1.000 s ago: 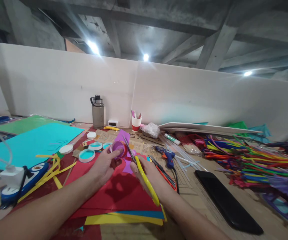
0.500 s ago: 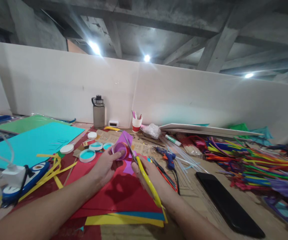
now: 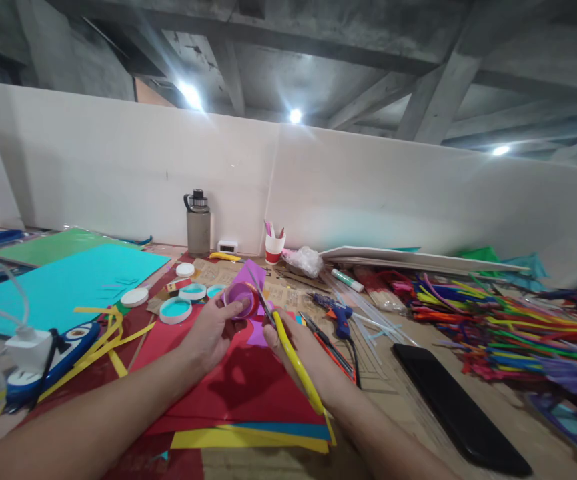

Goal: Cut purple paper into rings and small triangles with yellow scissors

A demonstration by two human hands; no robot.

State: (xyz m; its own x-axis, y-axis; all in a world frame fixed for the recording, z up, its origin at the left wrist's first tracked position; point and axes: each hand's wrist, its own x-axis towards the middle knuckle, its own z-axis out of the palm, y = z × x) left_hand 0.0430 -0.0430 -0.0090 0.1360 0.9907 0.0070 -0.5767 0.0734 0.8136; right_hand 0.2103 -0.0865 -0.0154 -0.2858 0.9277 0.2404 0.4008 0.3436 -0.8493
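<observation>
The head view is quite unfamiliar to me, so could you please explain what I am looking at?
There is no machine here: these are a person's two bare hands, seen by a camera worn on that person's head, looking forward and down. Every picture comes from that one camera.

The left hand holds a round purple piece. The right hand holds yellow-handled scissors, blades beside the piece; whether they are cutting is hard to tell.

Beneath lies red paper. To the left is a large turquoise sheet; to the right, a blue glue gun, a black phone and colourful craft stems. Further back stand a bottle and a cup of pens.
</observation>
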